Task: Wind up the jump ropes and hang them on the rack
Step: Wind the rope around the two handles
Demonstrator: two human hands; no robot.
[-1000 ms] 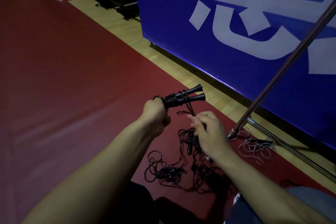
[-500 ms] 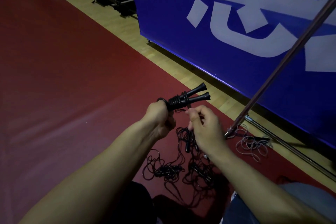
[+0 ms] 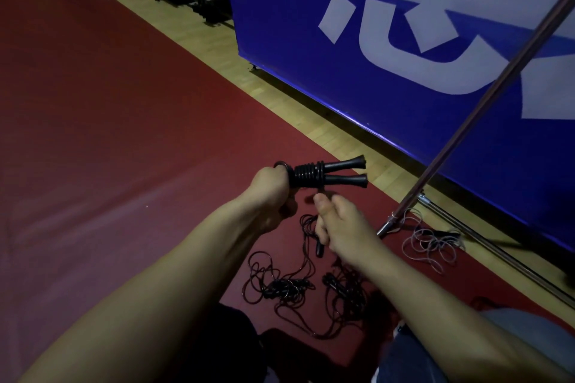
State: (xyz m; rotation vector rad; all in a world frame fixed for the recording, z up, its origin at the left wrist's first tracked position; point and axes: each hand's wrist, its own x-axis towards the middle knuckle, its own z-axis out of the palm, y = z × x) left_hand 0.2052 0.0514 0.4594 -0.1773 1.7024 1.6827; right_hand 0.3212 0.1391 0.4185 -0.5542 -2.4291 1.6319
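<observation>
Right hand risen to wound handles, left hand gripping

We see a dark red floor mat. Tangled black jump ropes lie on it at 6 o'clock; a pale rope at 4 o'clock straddles its edge.

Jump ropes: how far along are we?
Done: nothing visibly hung. In hand: left hand grips paired black handles bound by cord coils; right hand pinches the cord. Left: black ropes tangled on the floor, a pale rope by the rack pole.
</observation>
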